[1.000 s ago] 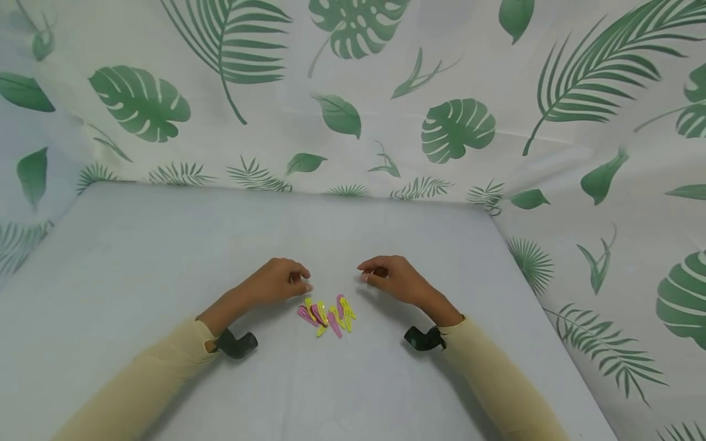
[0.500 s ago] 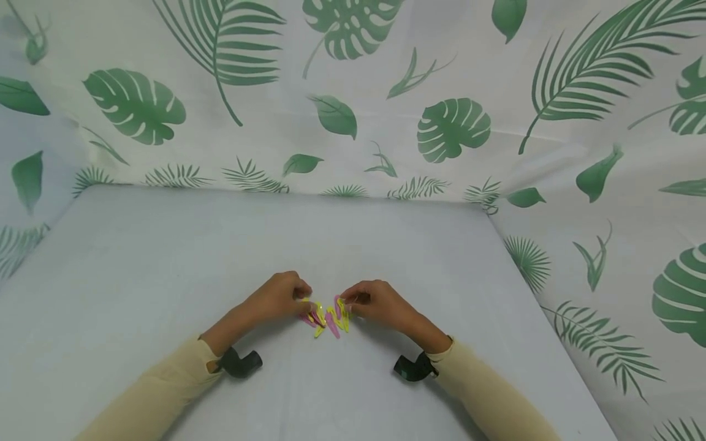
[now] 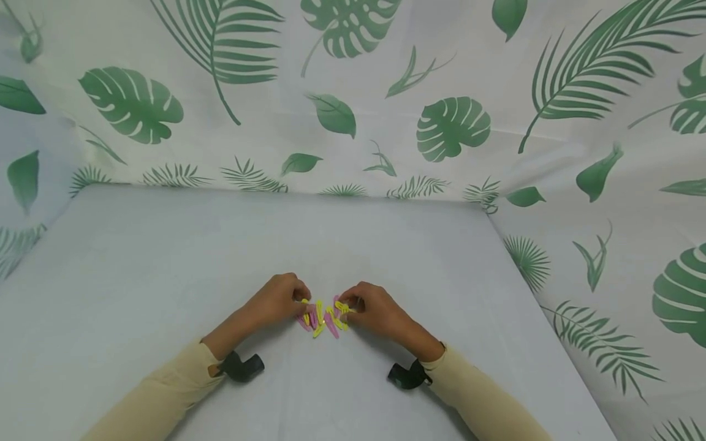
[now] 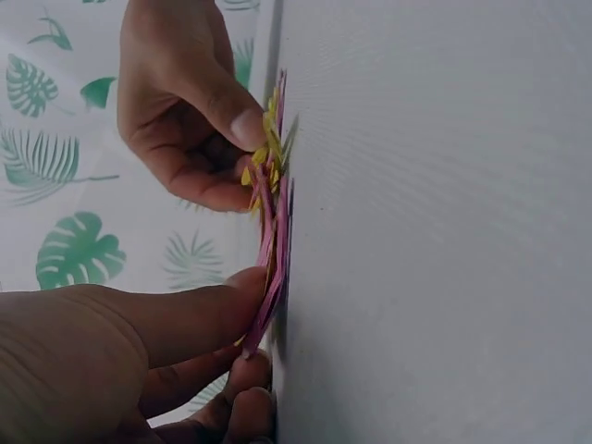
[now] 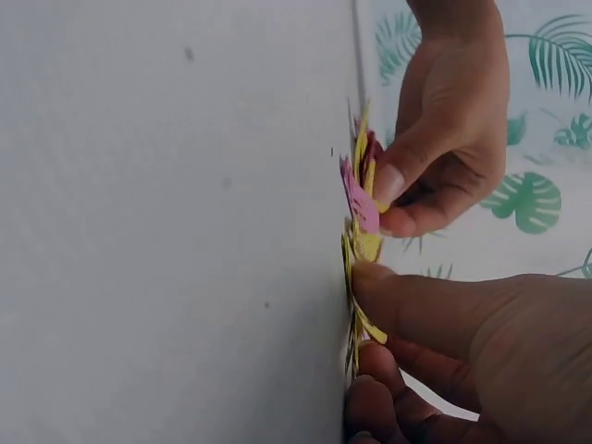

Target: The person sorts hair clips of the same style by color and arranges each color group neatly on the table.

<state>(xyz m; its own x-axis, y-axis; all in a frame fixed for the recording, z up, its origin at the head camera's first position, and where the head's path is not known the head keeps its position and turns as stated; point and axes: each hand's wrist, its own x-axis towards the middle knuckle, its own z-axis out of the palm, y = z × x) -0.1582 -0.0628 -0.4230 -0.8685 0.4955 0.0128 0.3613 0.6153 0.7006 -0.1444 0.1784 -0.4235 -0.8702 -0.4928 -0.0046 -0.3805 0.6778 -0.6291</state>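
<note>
Several pink and yellow snap hair clips lie in a loose heap near the middle of the table; one pink hair clip (image 3: 331, 324) points toward the person. At the heap's left side, my left hand (image 3: 278, 300) pinches a hair clip between thumb and fingers; pink clips (image 4: 268, 298) run up from its fingertips in the left wrist view. From the right, my right hand (image 3: 379, 311) holds a yellow hair clip (image 5: 372, 327) by thumb and fingertips, tilted off the others in the right wrist view. The fingers partly hide both ends of the heap.
A pale grey-white cloth covers the table (image 3: 220, 233). White sheeting with green leaf prints (image 3: 380, 116) rises behind it and along both sides. Black wrist cameras (image 3: 242, 367) hang below both wrists, close over the table.
Both hands have come down and inward from above the heap, and their fingers have closed on clips at either side. A yellow clip at the right has turned in the right hand's fingers.
</note>
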